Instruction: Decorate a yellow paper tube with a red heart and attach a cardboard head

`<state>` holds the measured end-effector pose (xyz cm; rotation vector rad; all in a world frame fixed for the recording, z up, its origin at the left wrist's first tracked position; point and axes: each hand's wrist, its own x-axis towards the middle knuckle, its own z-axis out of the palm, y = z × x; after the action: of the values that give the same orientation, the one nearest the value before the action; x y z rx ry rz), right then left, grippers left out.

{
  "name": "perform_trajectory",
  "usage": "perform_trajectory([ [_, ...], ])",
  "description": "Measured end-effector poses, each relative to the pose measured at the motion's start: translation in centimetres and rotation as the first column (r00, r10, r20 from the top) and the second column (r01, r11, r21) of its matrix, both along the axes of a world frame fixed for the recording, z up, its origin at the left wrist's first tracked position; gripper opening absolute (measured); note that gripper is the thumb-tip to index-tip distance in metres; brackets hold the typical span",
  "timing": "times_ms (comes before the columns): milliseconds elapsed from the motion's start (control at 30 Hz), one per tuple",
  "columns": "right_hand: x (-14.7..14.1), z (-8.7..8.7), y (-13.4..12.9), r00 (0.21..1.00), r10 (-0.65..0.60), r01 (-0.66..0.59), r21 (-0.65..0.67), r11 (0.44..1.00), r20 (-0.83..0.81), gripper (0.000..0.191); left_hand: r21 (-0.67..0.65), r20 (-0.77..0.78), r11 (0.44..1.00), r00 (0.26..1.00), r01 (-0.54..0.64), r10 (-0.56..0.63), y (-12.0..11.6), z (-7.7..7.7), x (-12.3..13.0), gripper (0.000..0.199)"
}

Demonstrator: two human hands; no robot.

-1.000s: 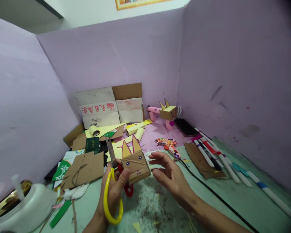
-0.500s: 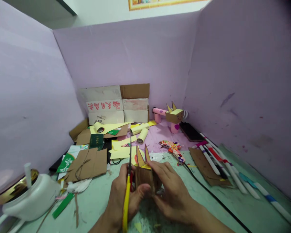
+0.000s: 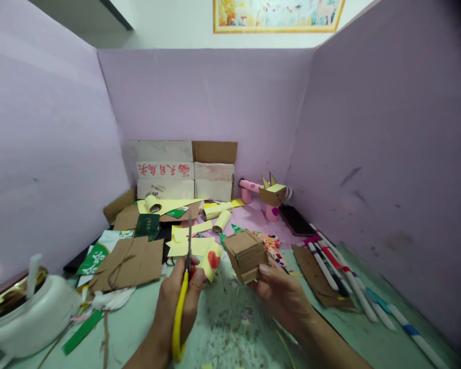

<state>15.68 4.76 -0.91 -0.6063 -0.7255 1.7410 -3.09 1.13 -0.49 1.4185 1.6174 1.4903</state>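
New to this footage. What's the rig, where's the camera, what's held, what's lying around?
There's no machine: these are a person's bare hands, and one head-worn camera, looking forward and down, takes every picture. The left hand holds yellow-handled scissors, blades pointing away. The right hand holds a small cardboard block. Between the hands is a yellow roll with a red heart. The green tabletop has flat cardboard on the left and white pens on the right.

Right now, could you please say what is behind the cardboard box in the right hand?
Behind the cardboard box in the right hand, part of a patterned glue gun and pink sheet show; whatever it covers cannot be seen.
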Motion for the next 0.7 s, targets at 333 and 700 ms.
perform_trajectory([
  [333,0.4,-0.8,0.3,0.996,-0.081,0.078,0.087,0.993,0.037,0.065,0.327,-0.522,0.945,0.839,0.035,0.15,0.9,-2.6,-1.4,0.018],
  [700,0.3,-0.7,0.3,1.0,-0.027,0.024,0.177,0.984,0.014,0.062,0.418,-0.653,0.89,0.741,0.184,0.153,0.7,-3.2,-1.8,0.034],
])
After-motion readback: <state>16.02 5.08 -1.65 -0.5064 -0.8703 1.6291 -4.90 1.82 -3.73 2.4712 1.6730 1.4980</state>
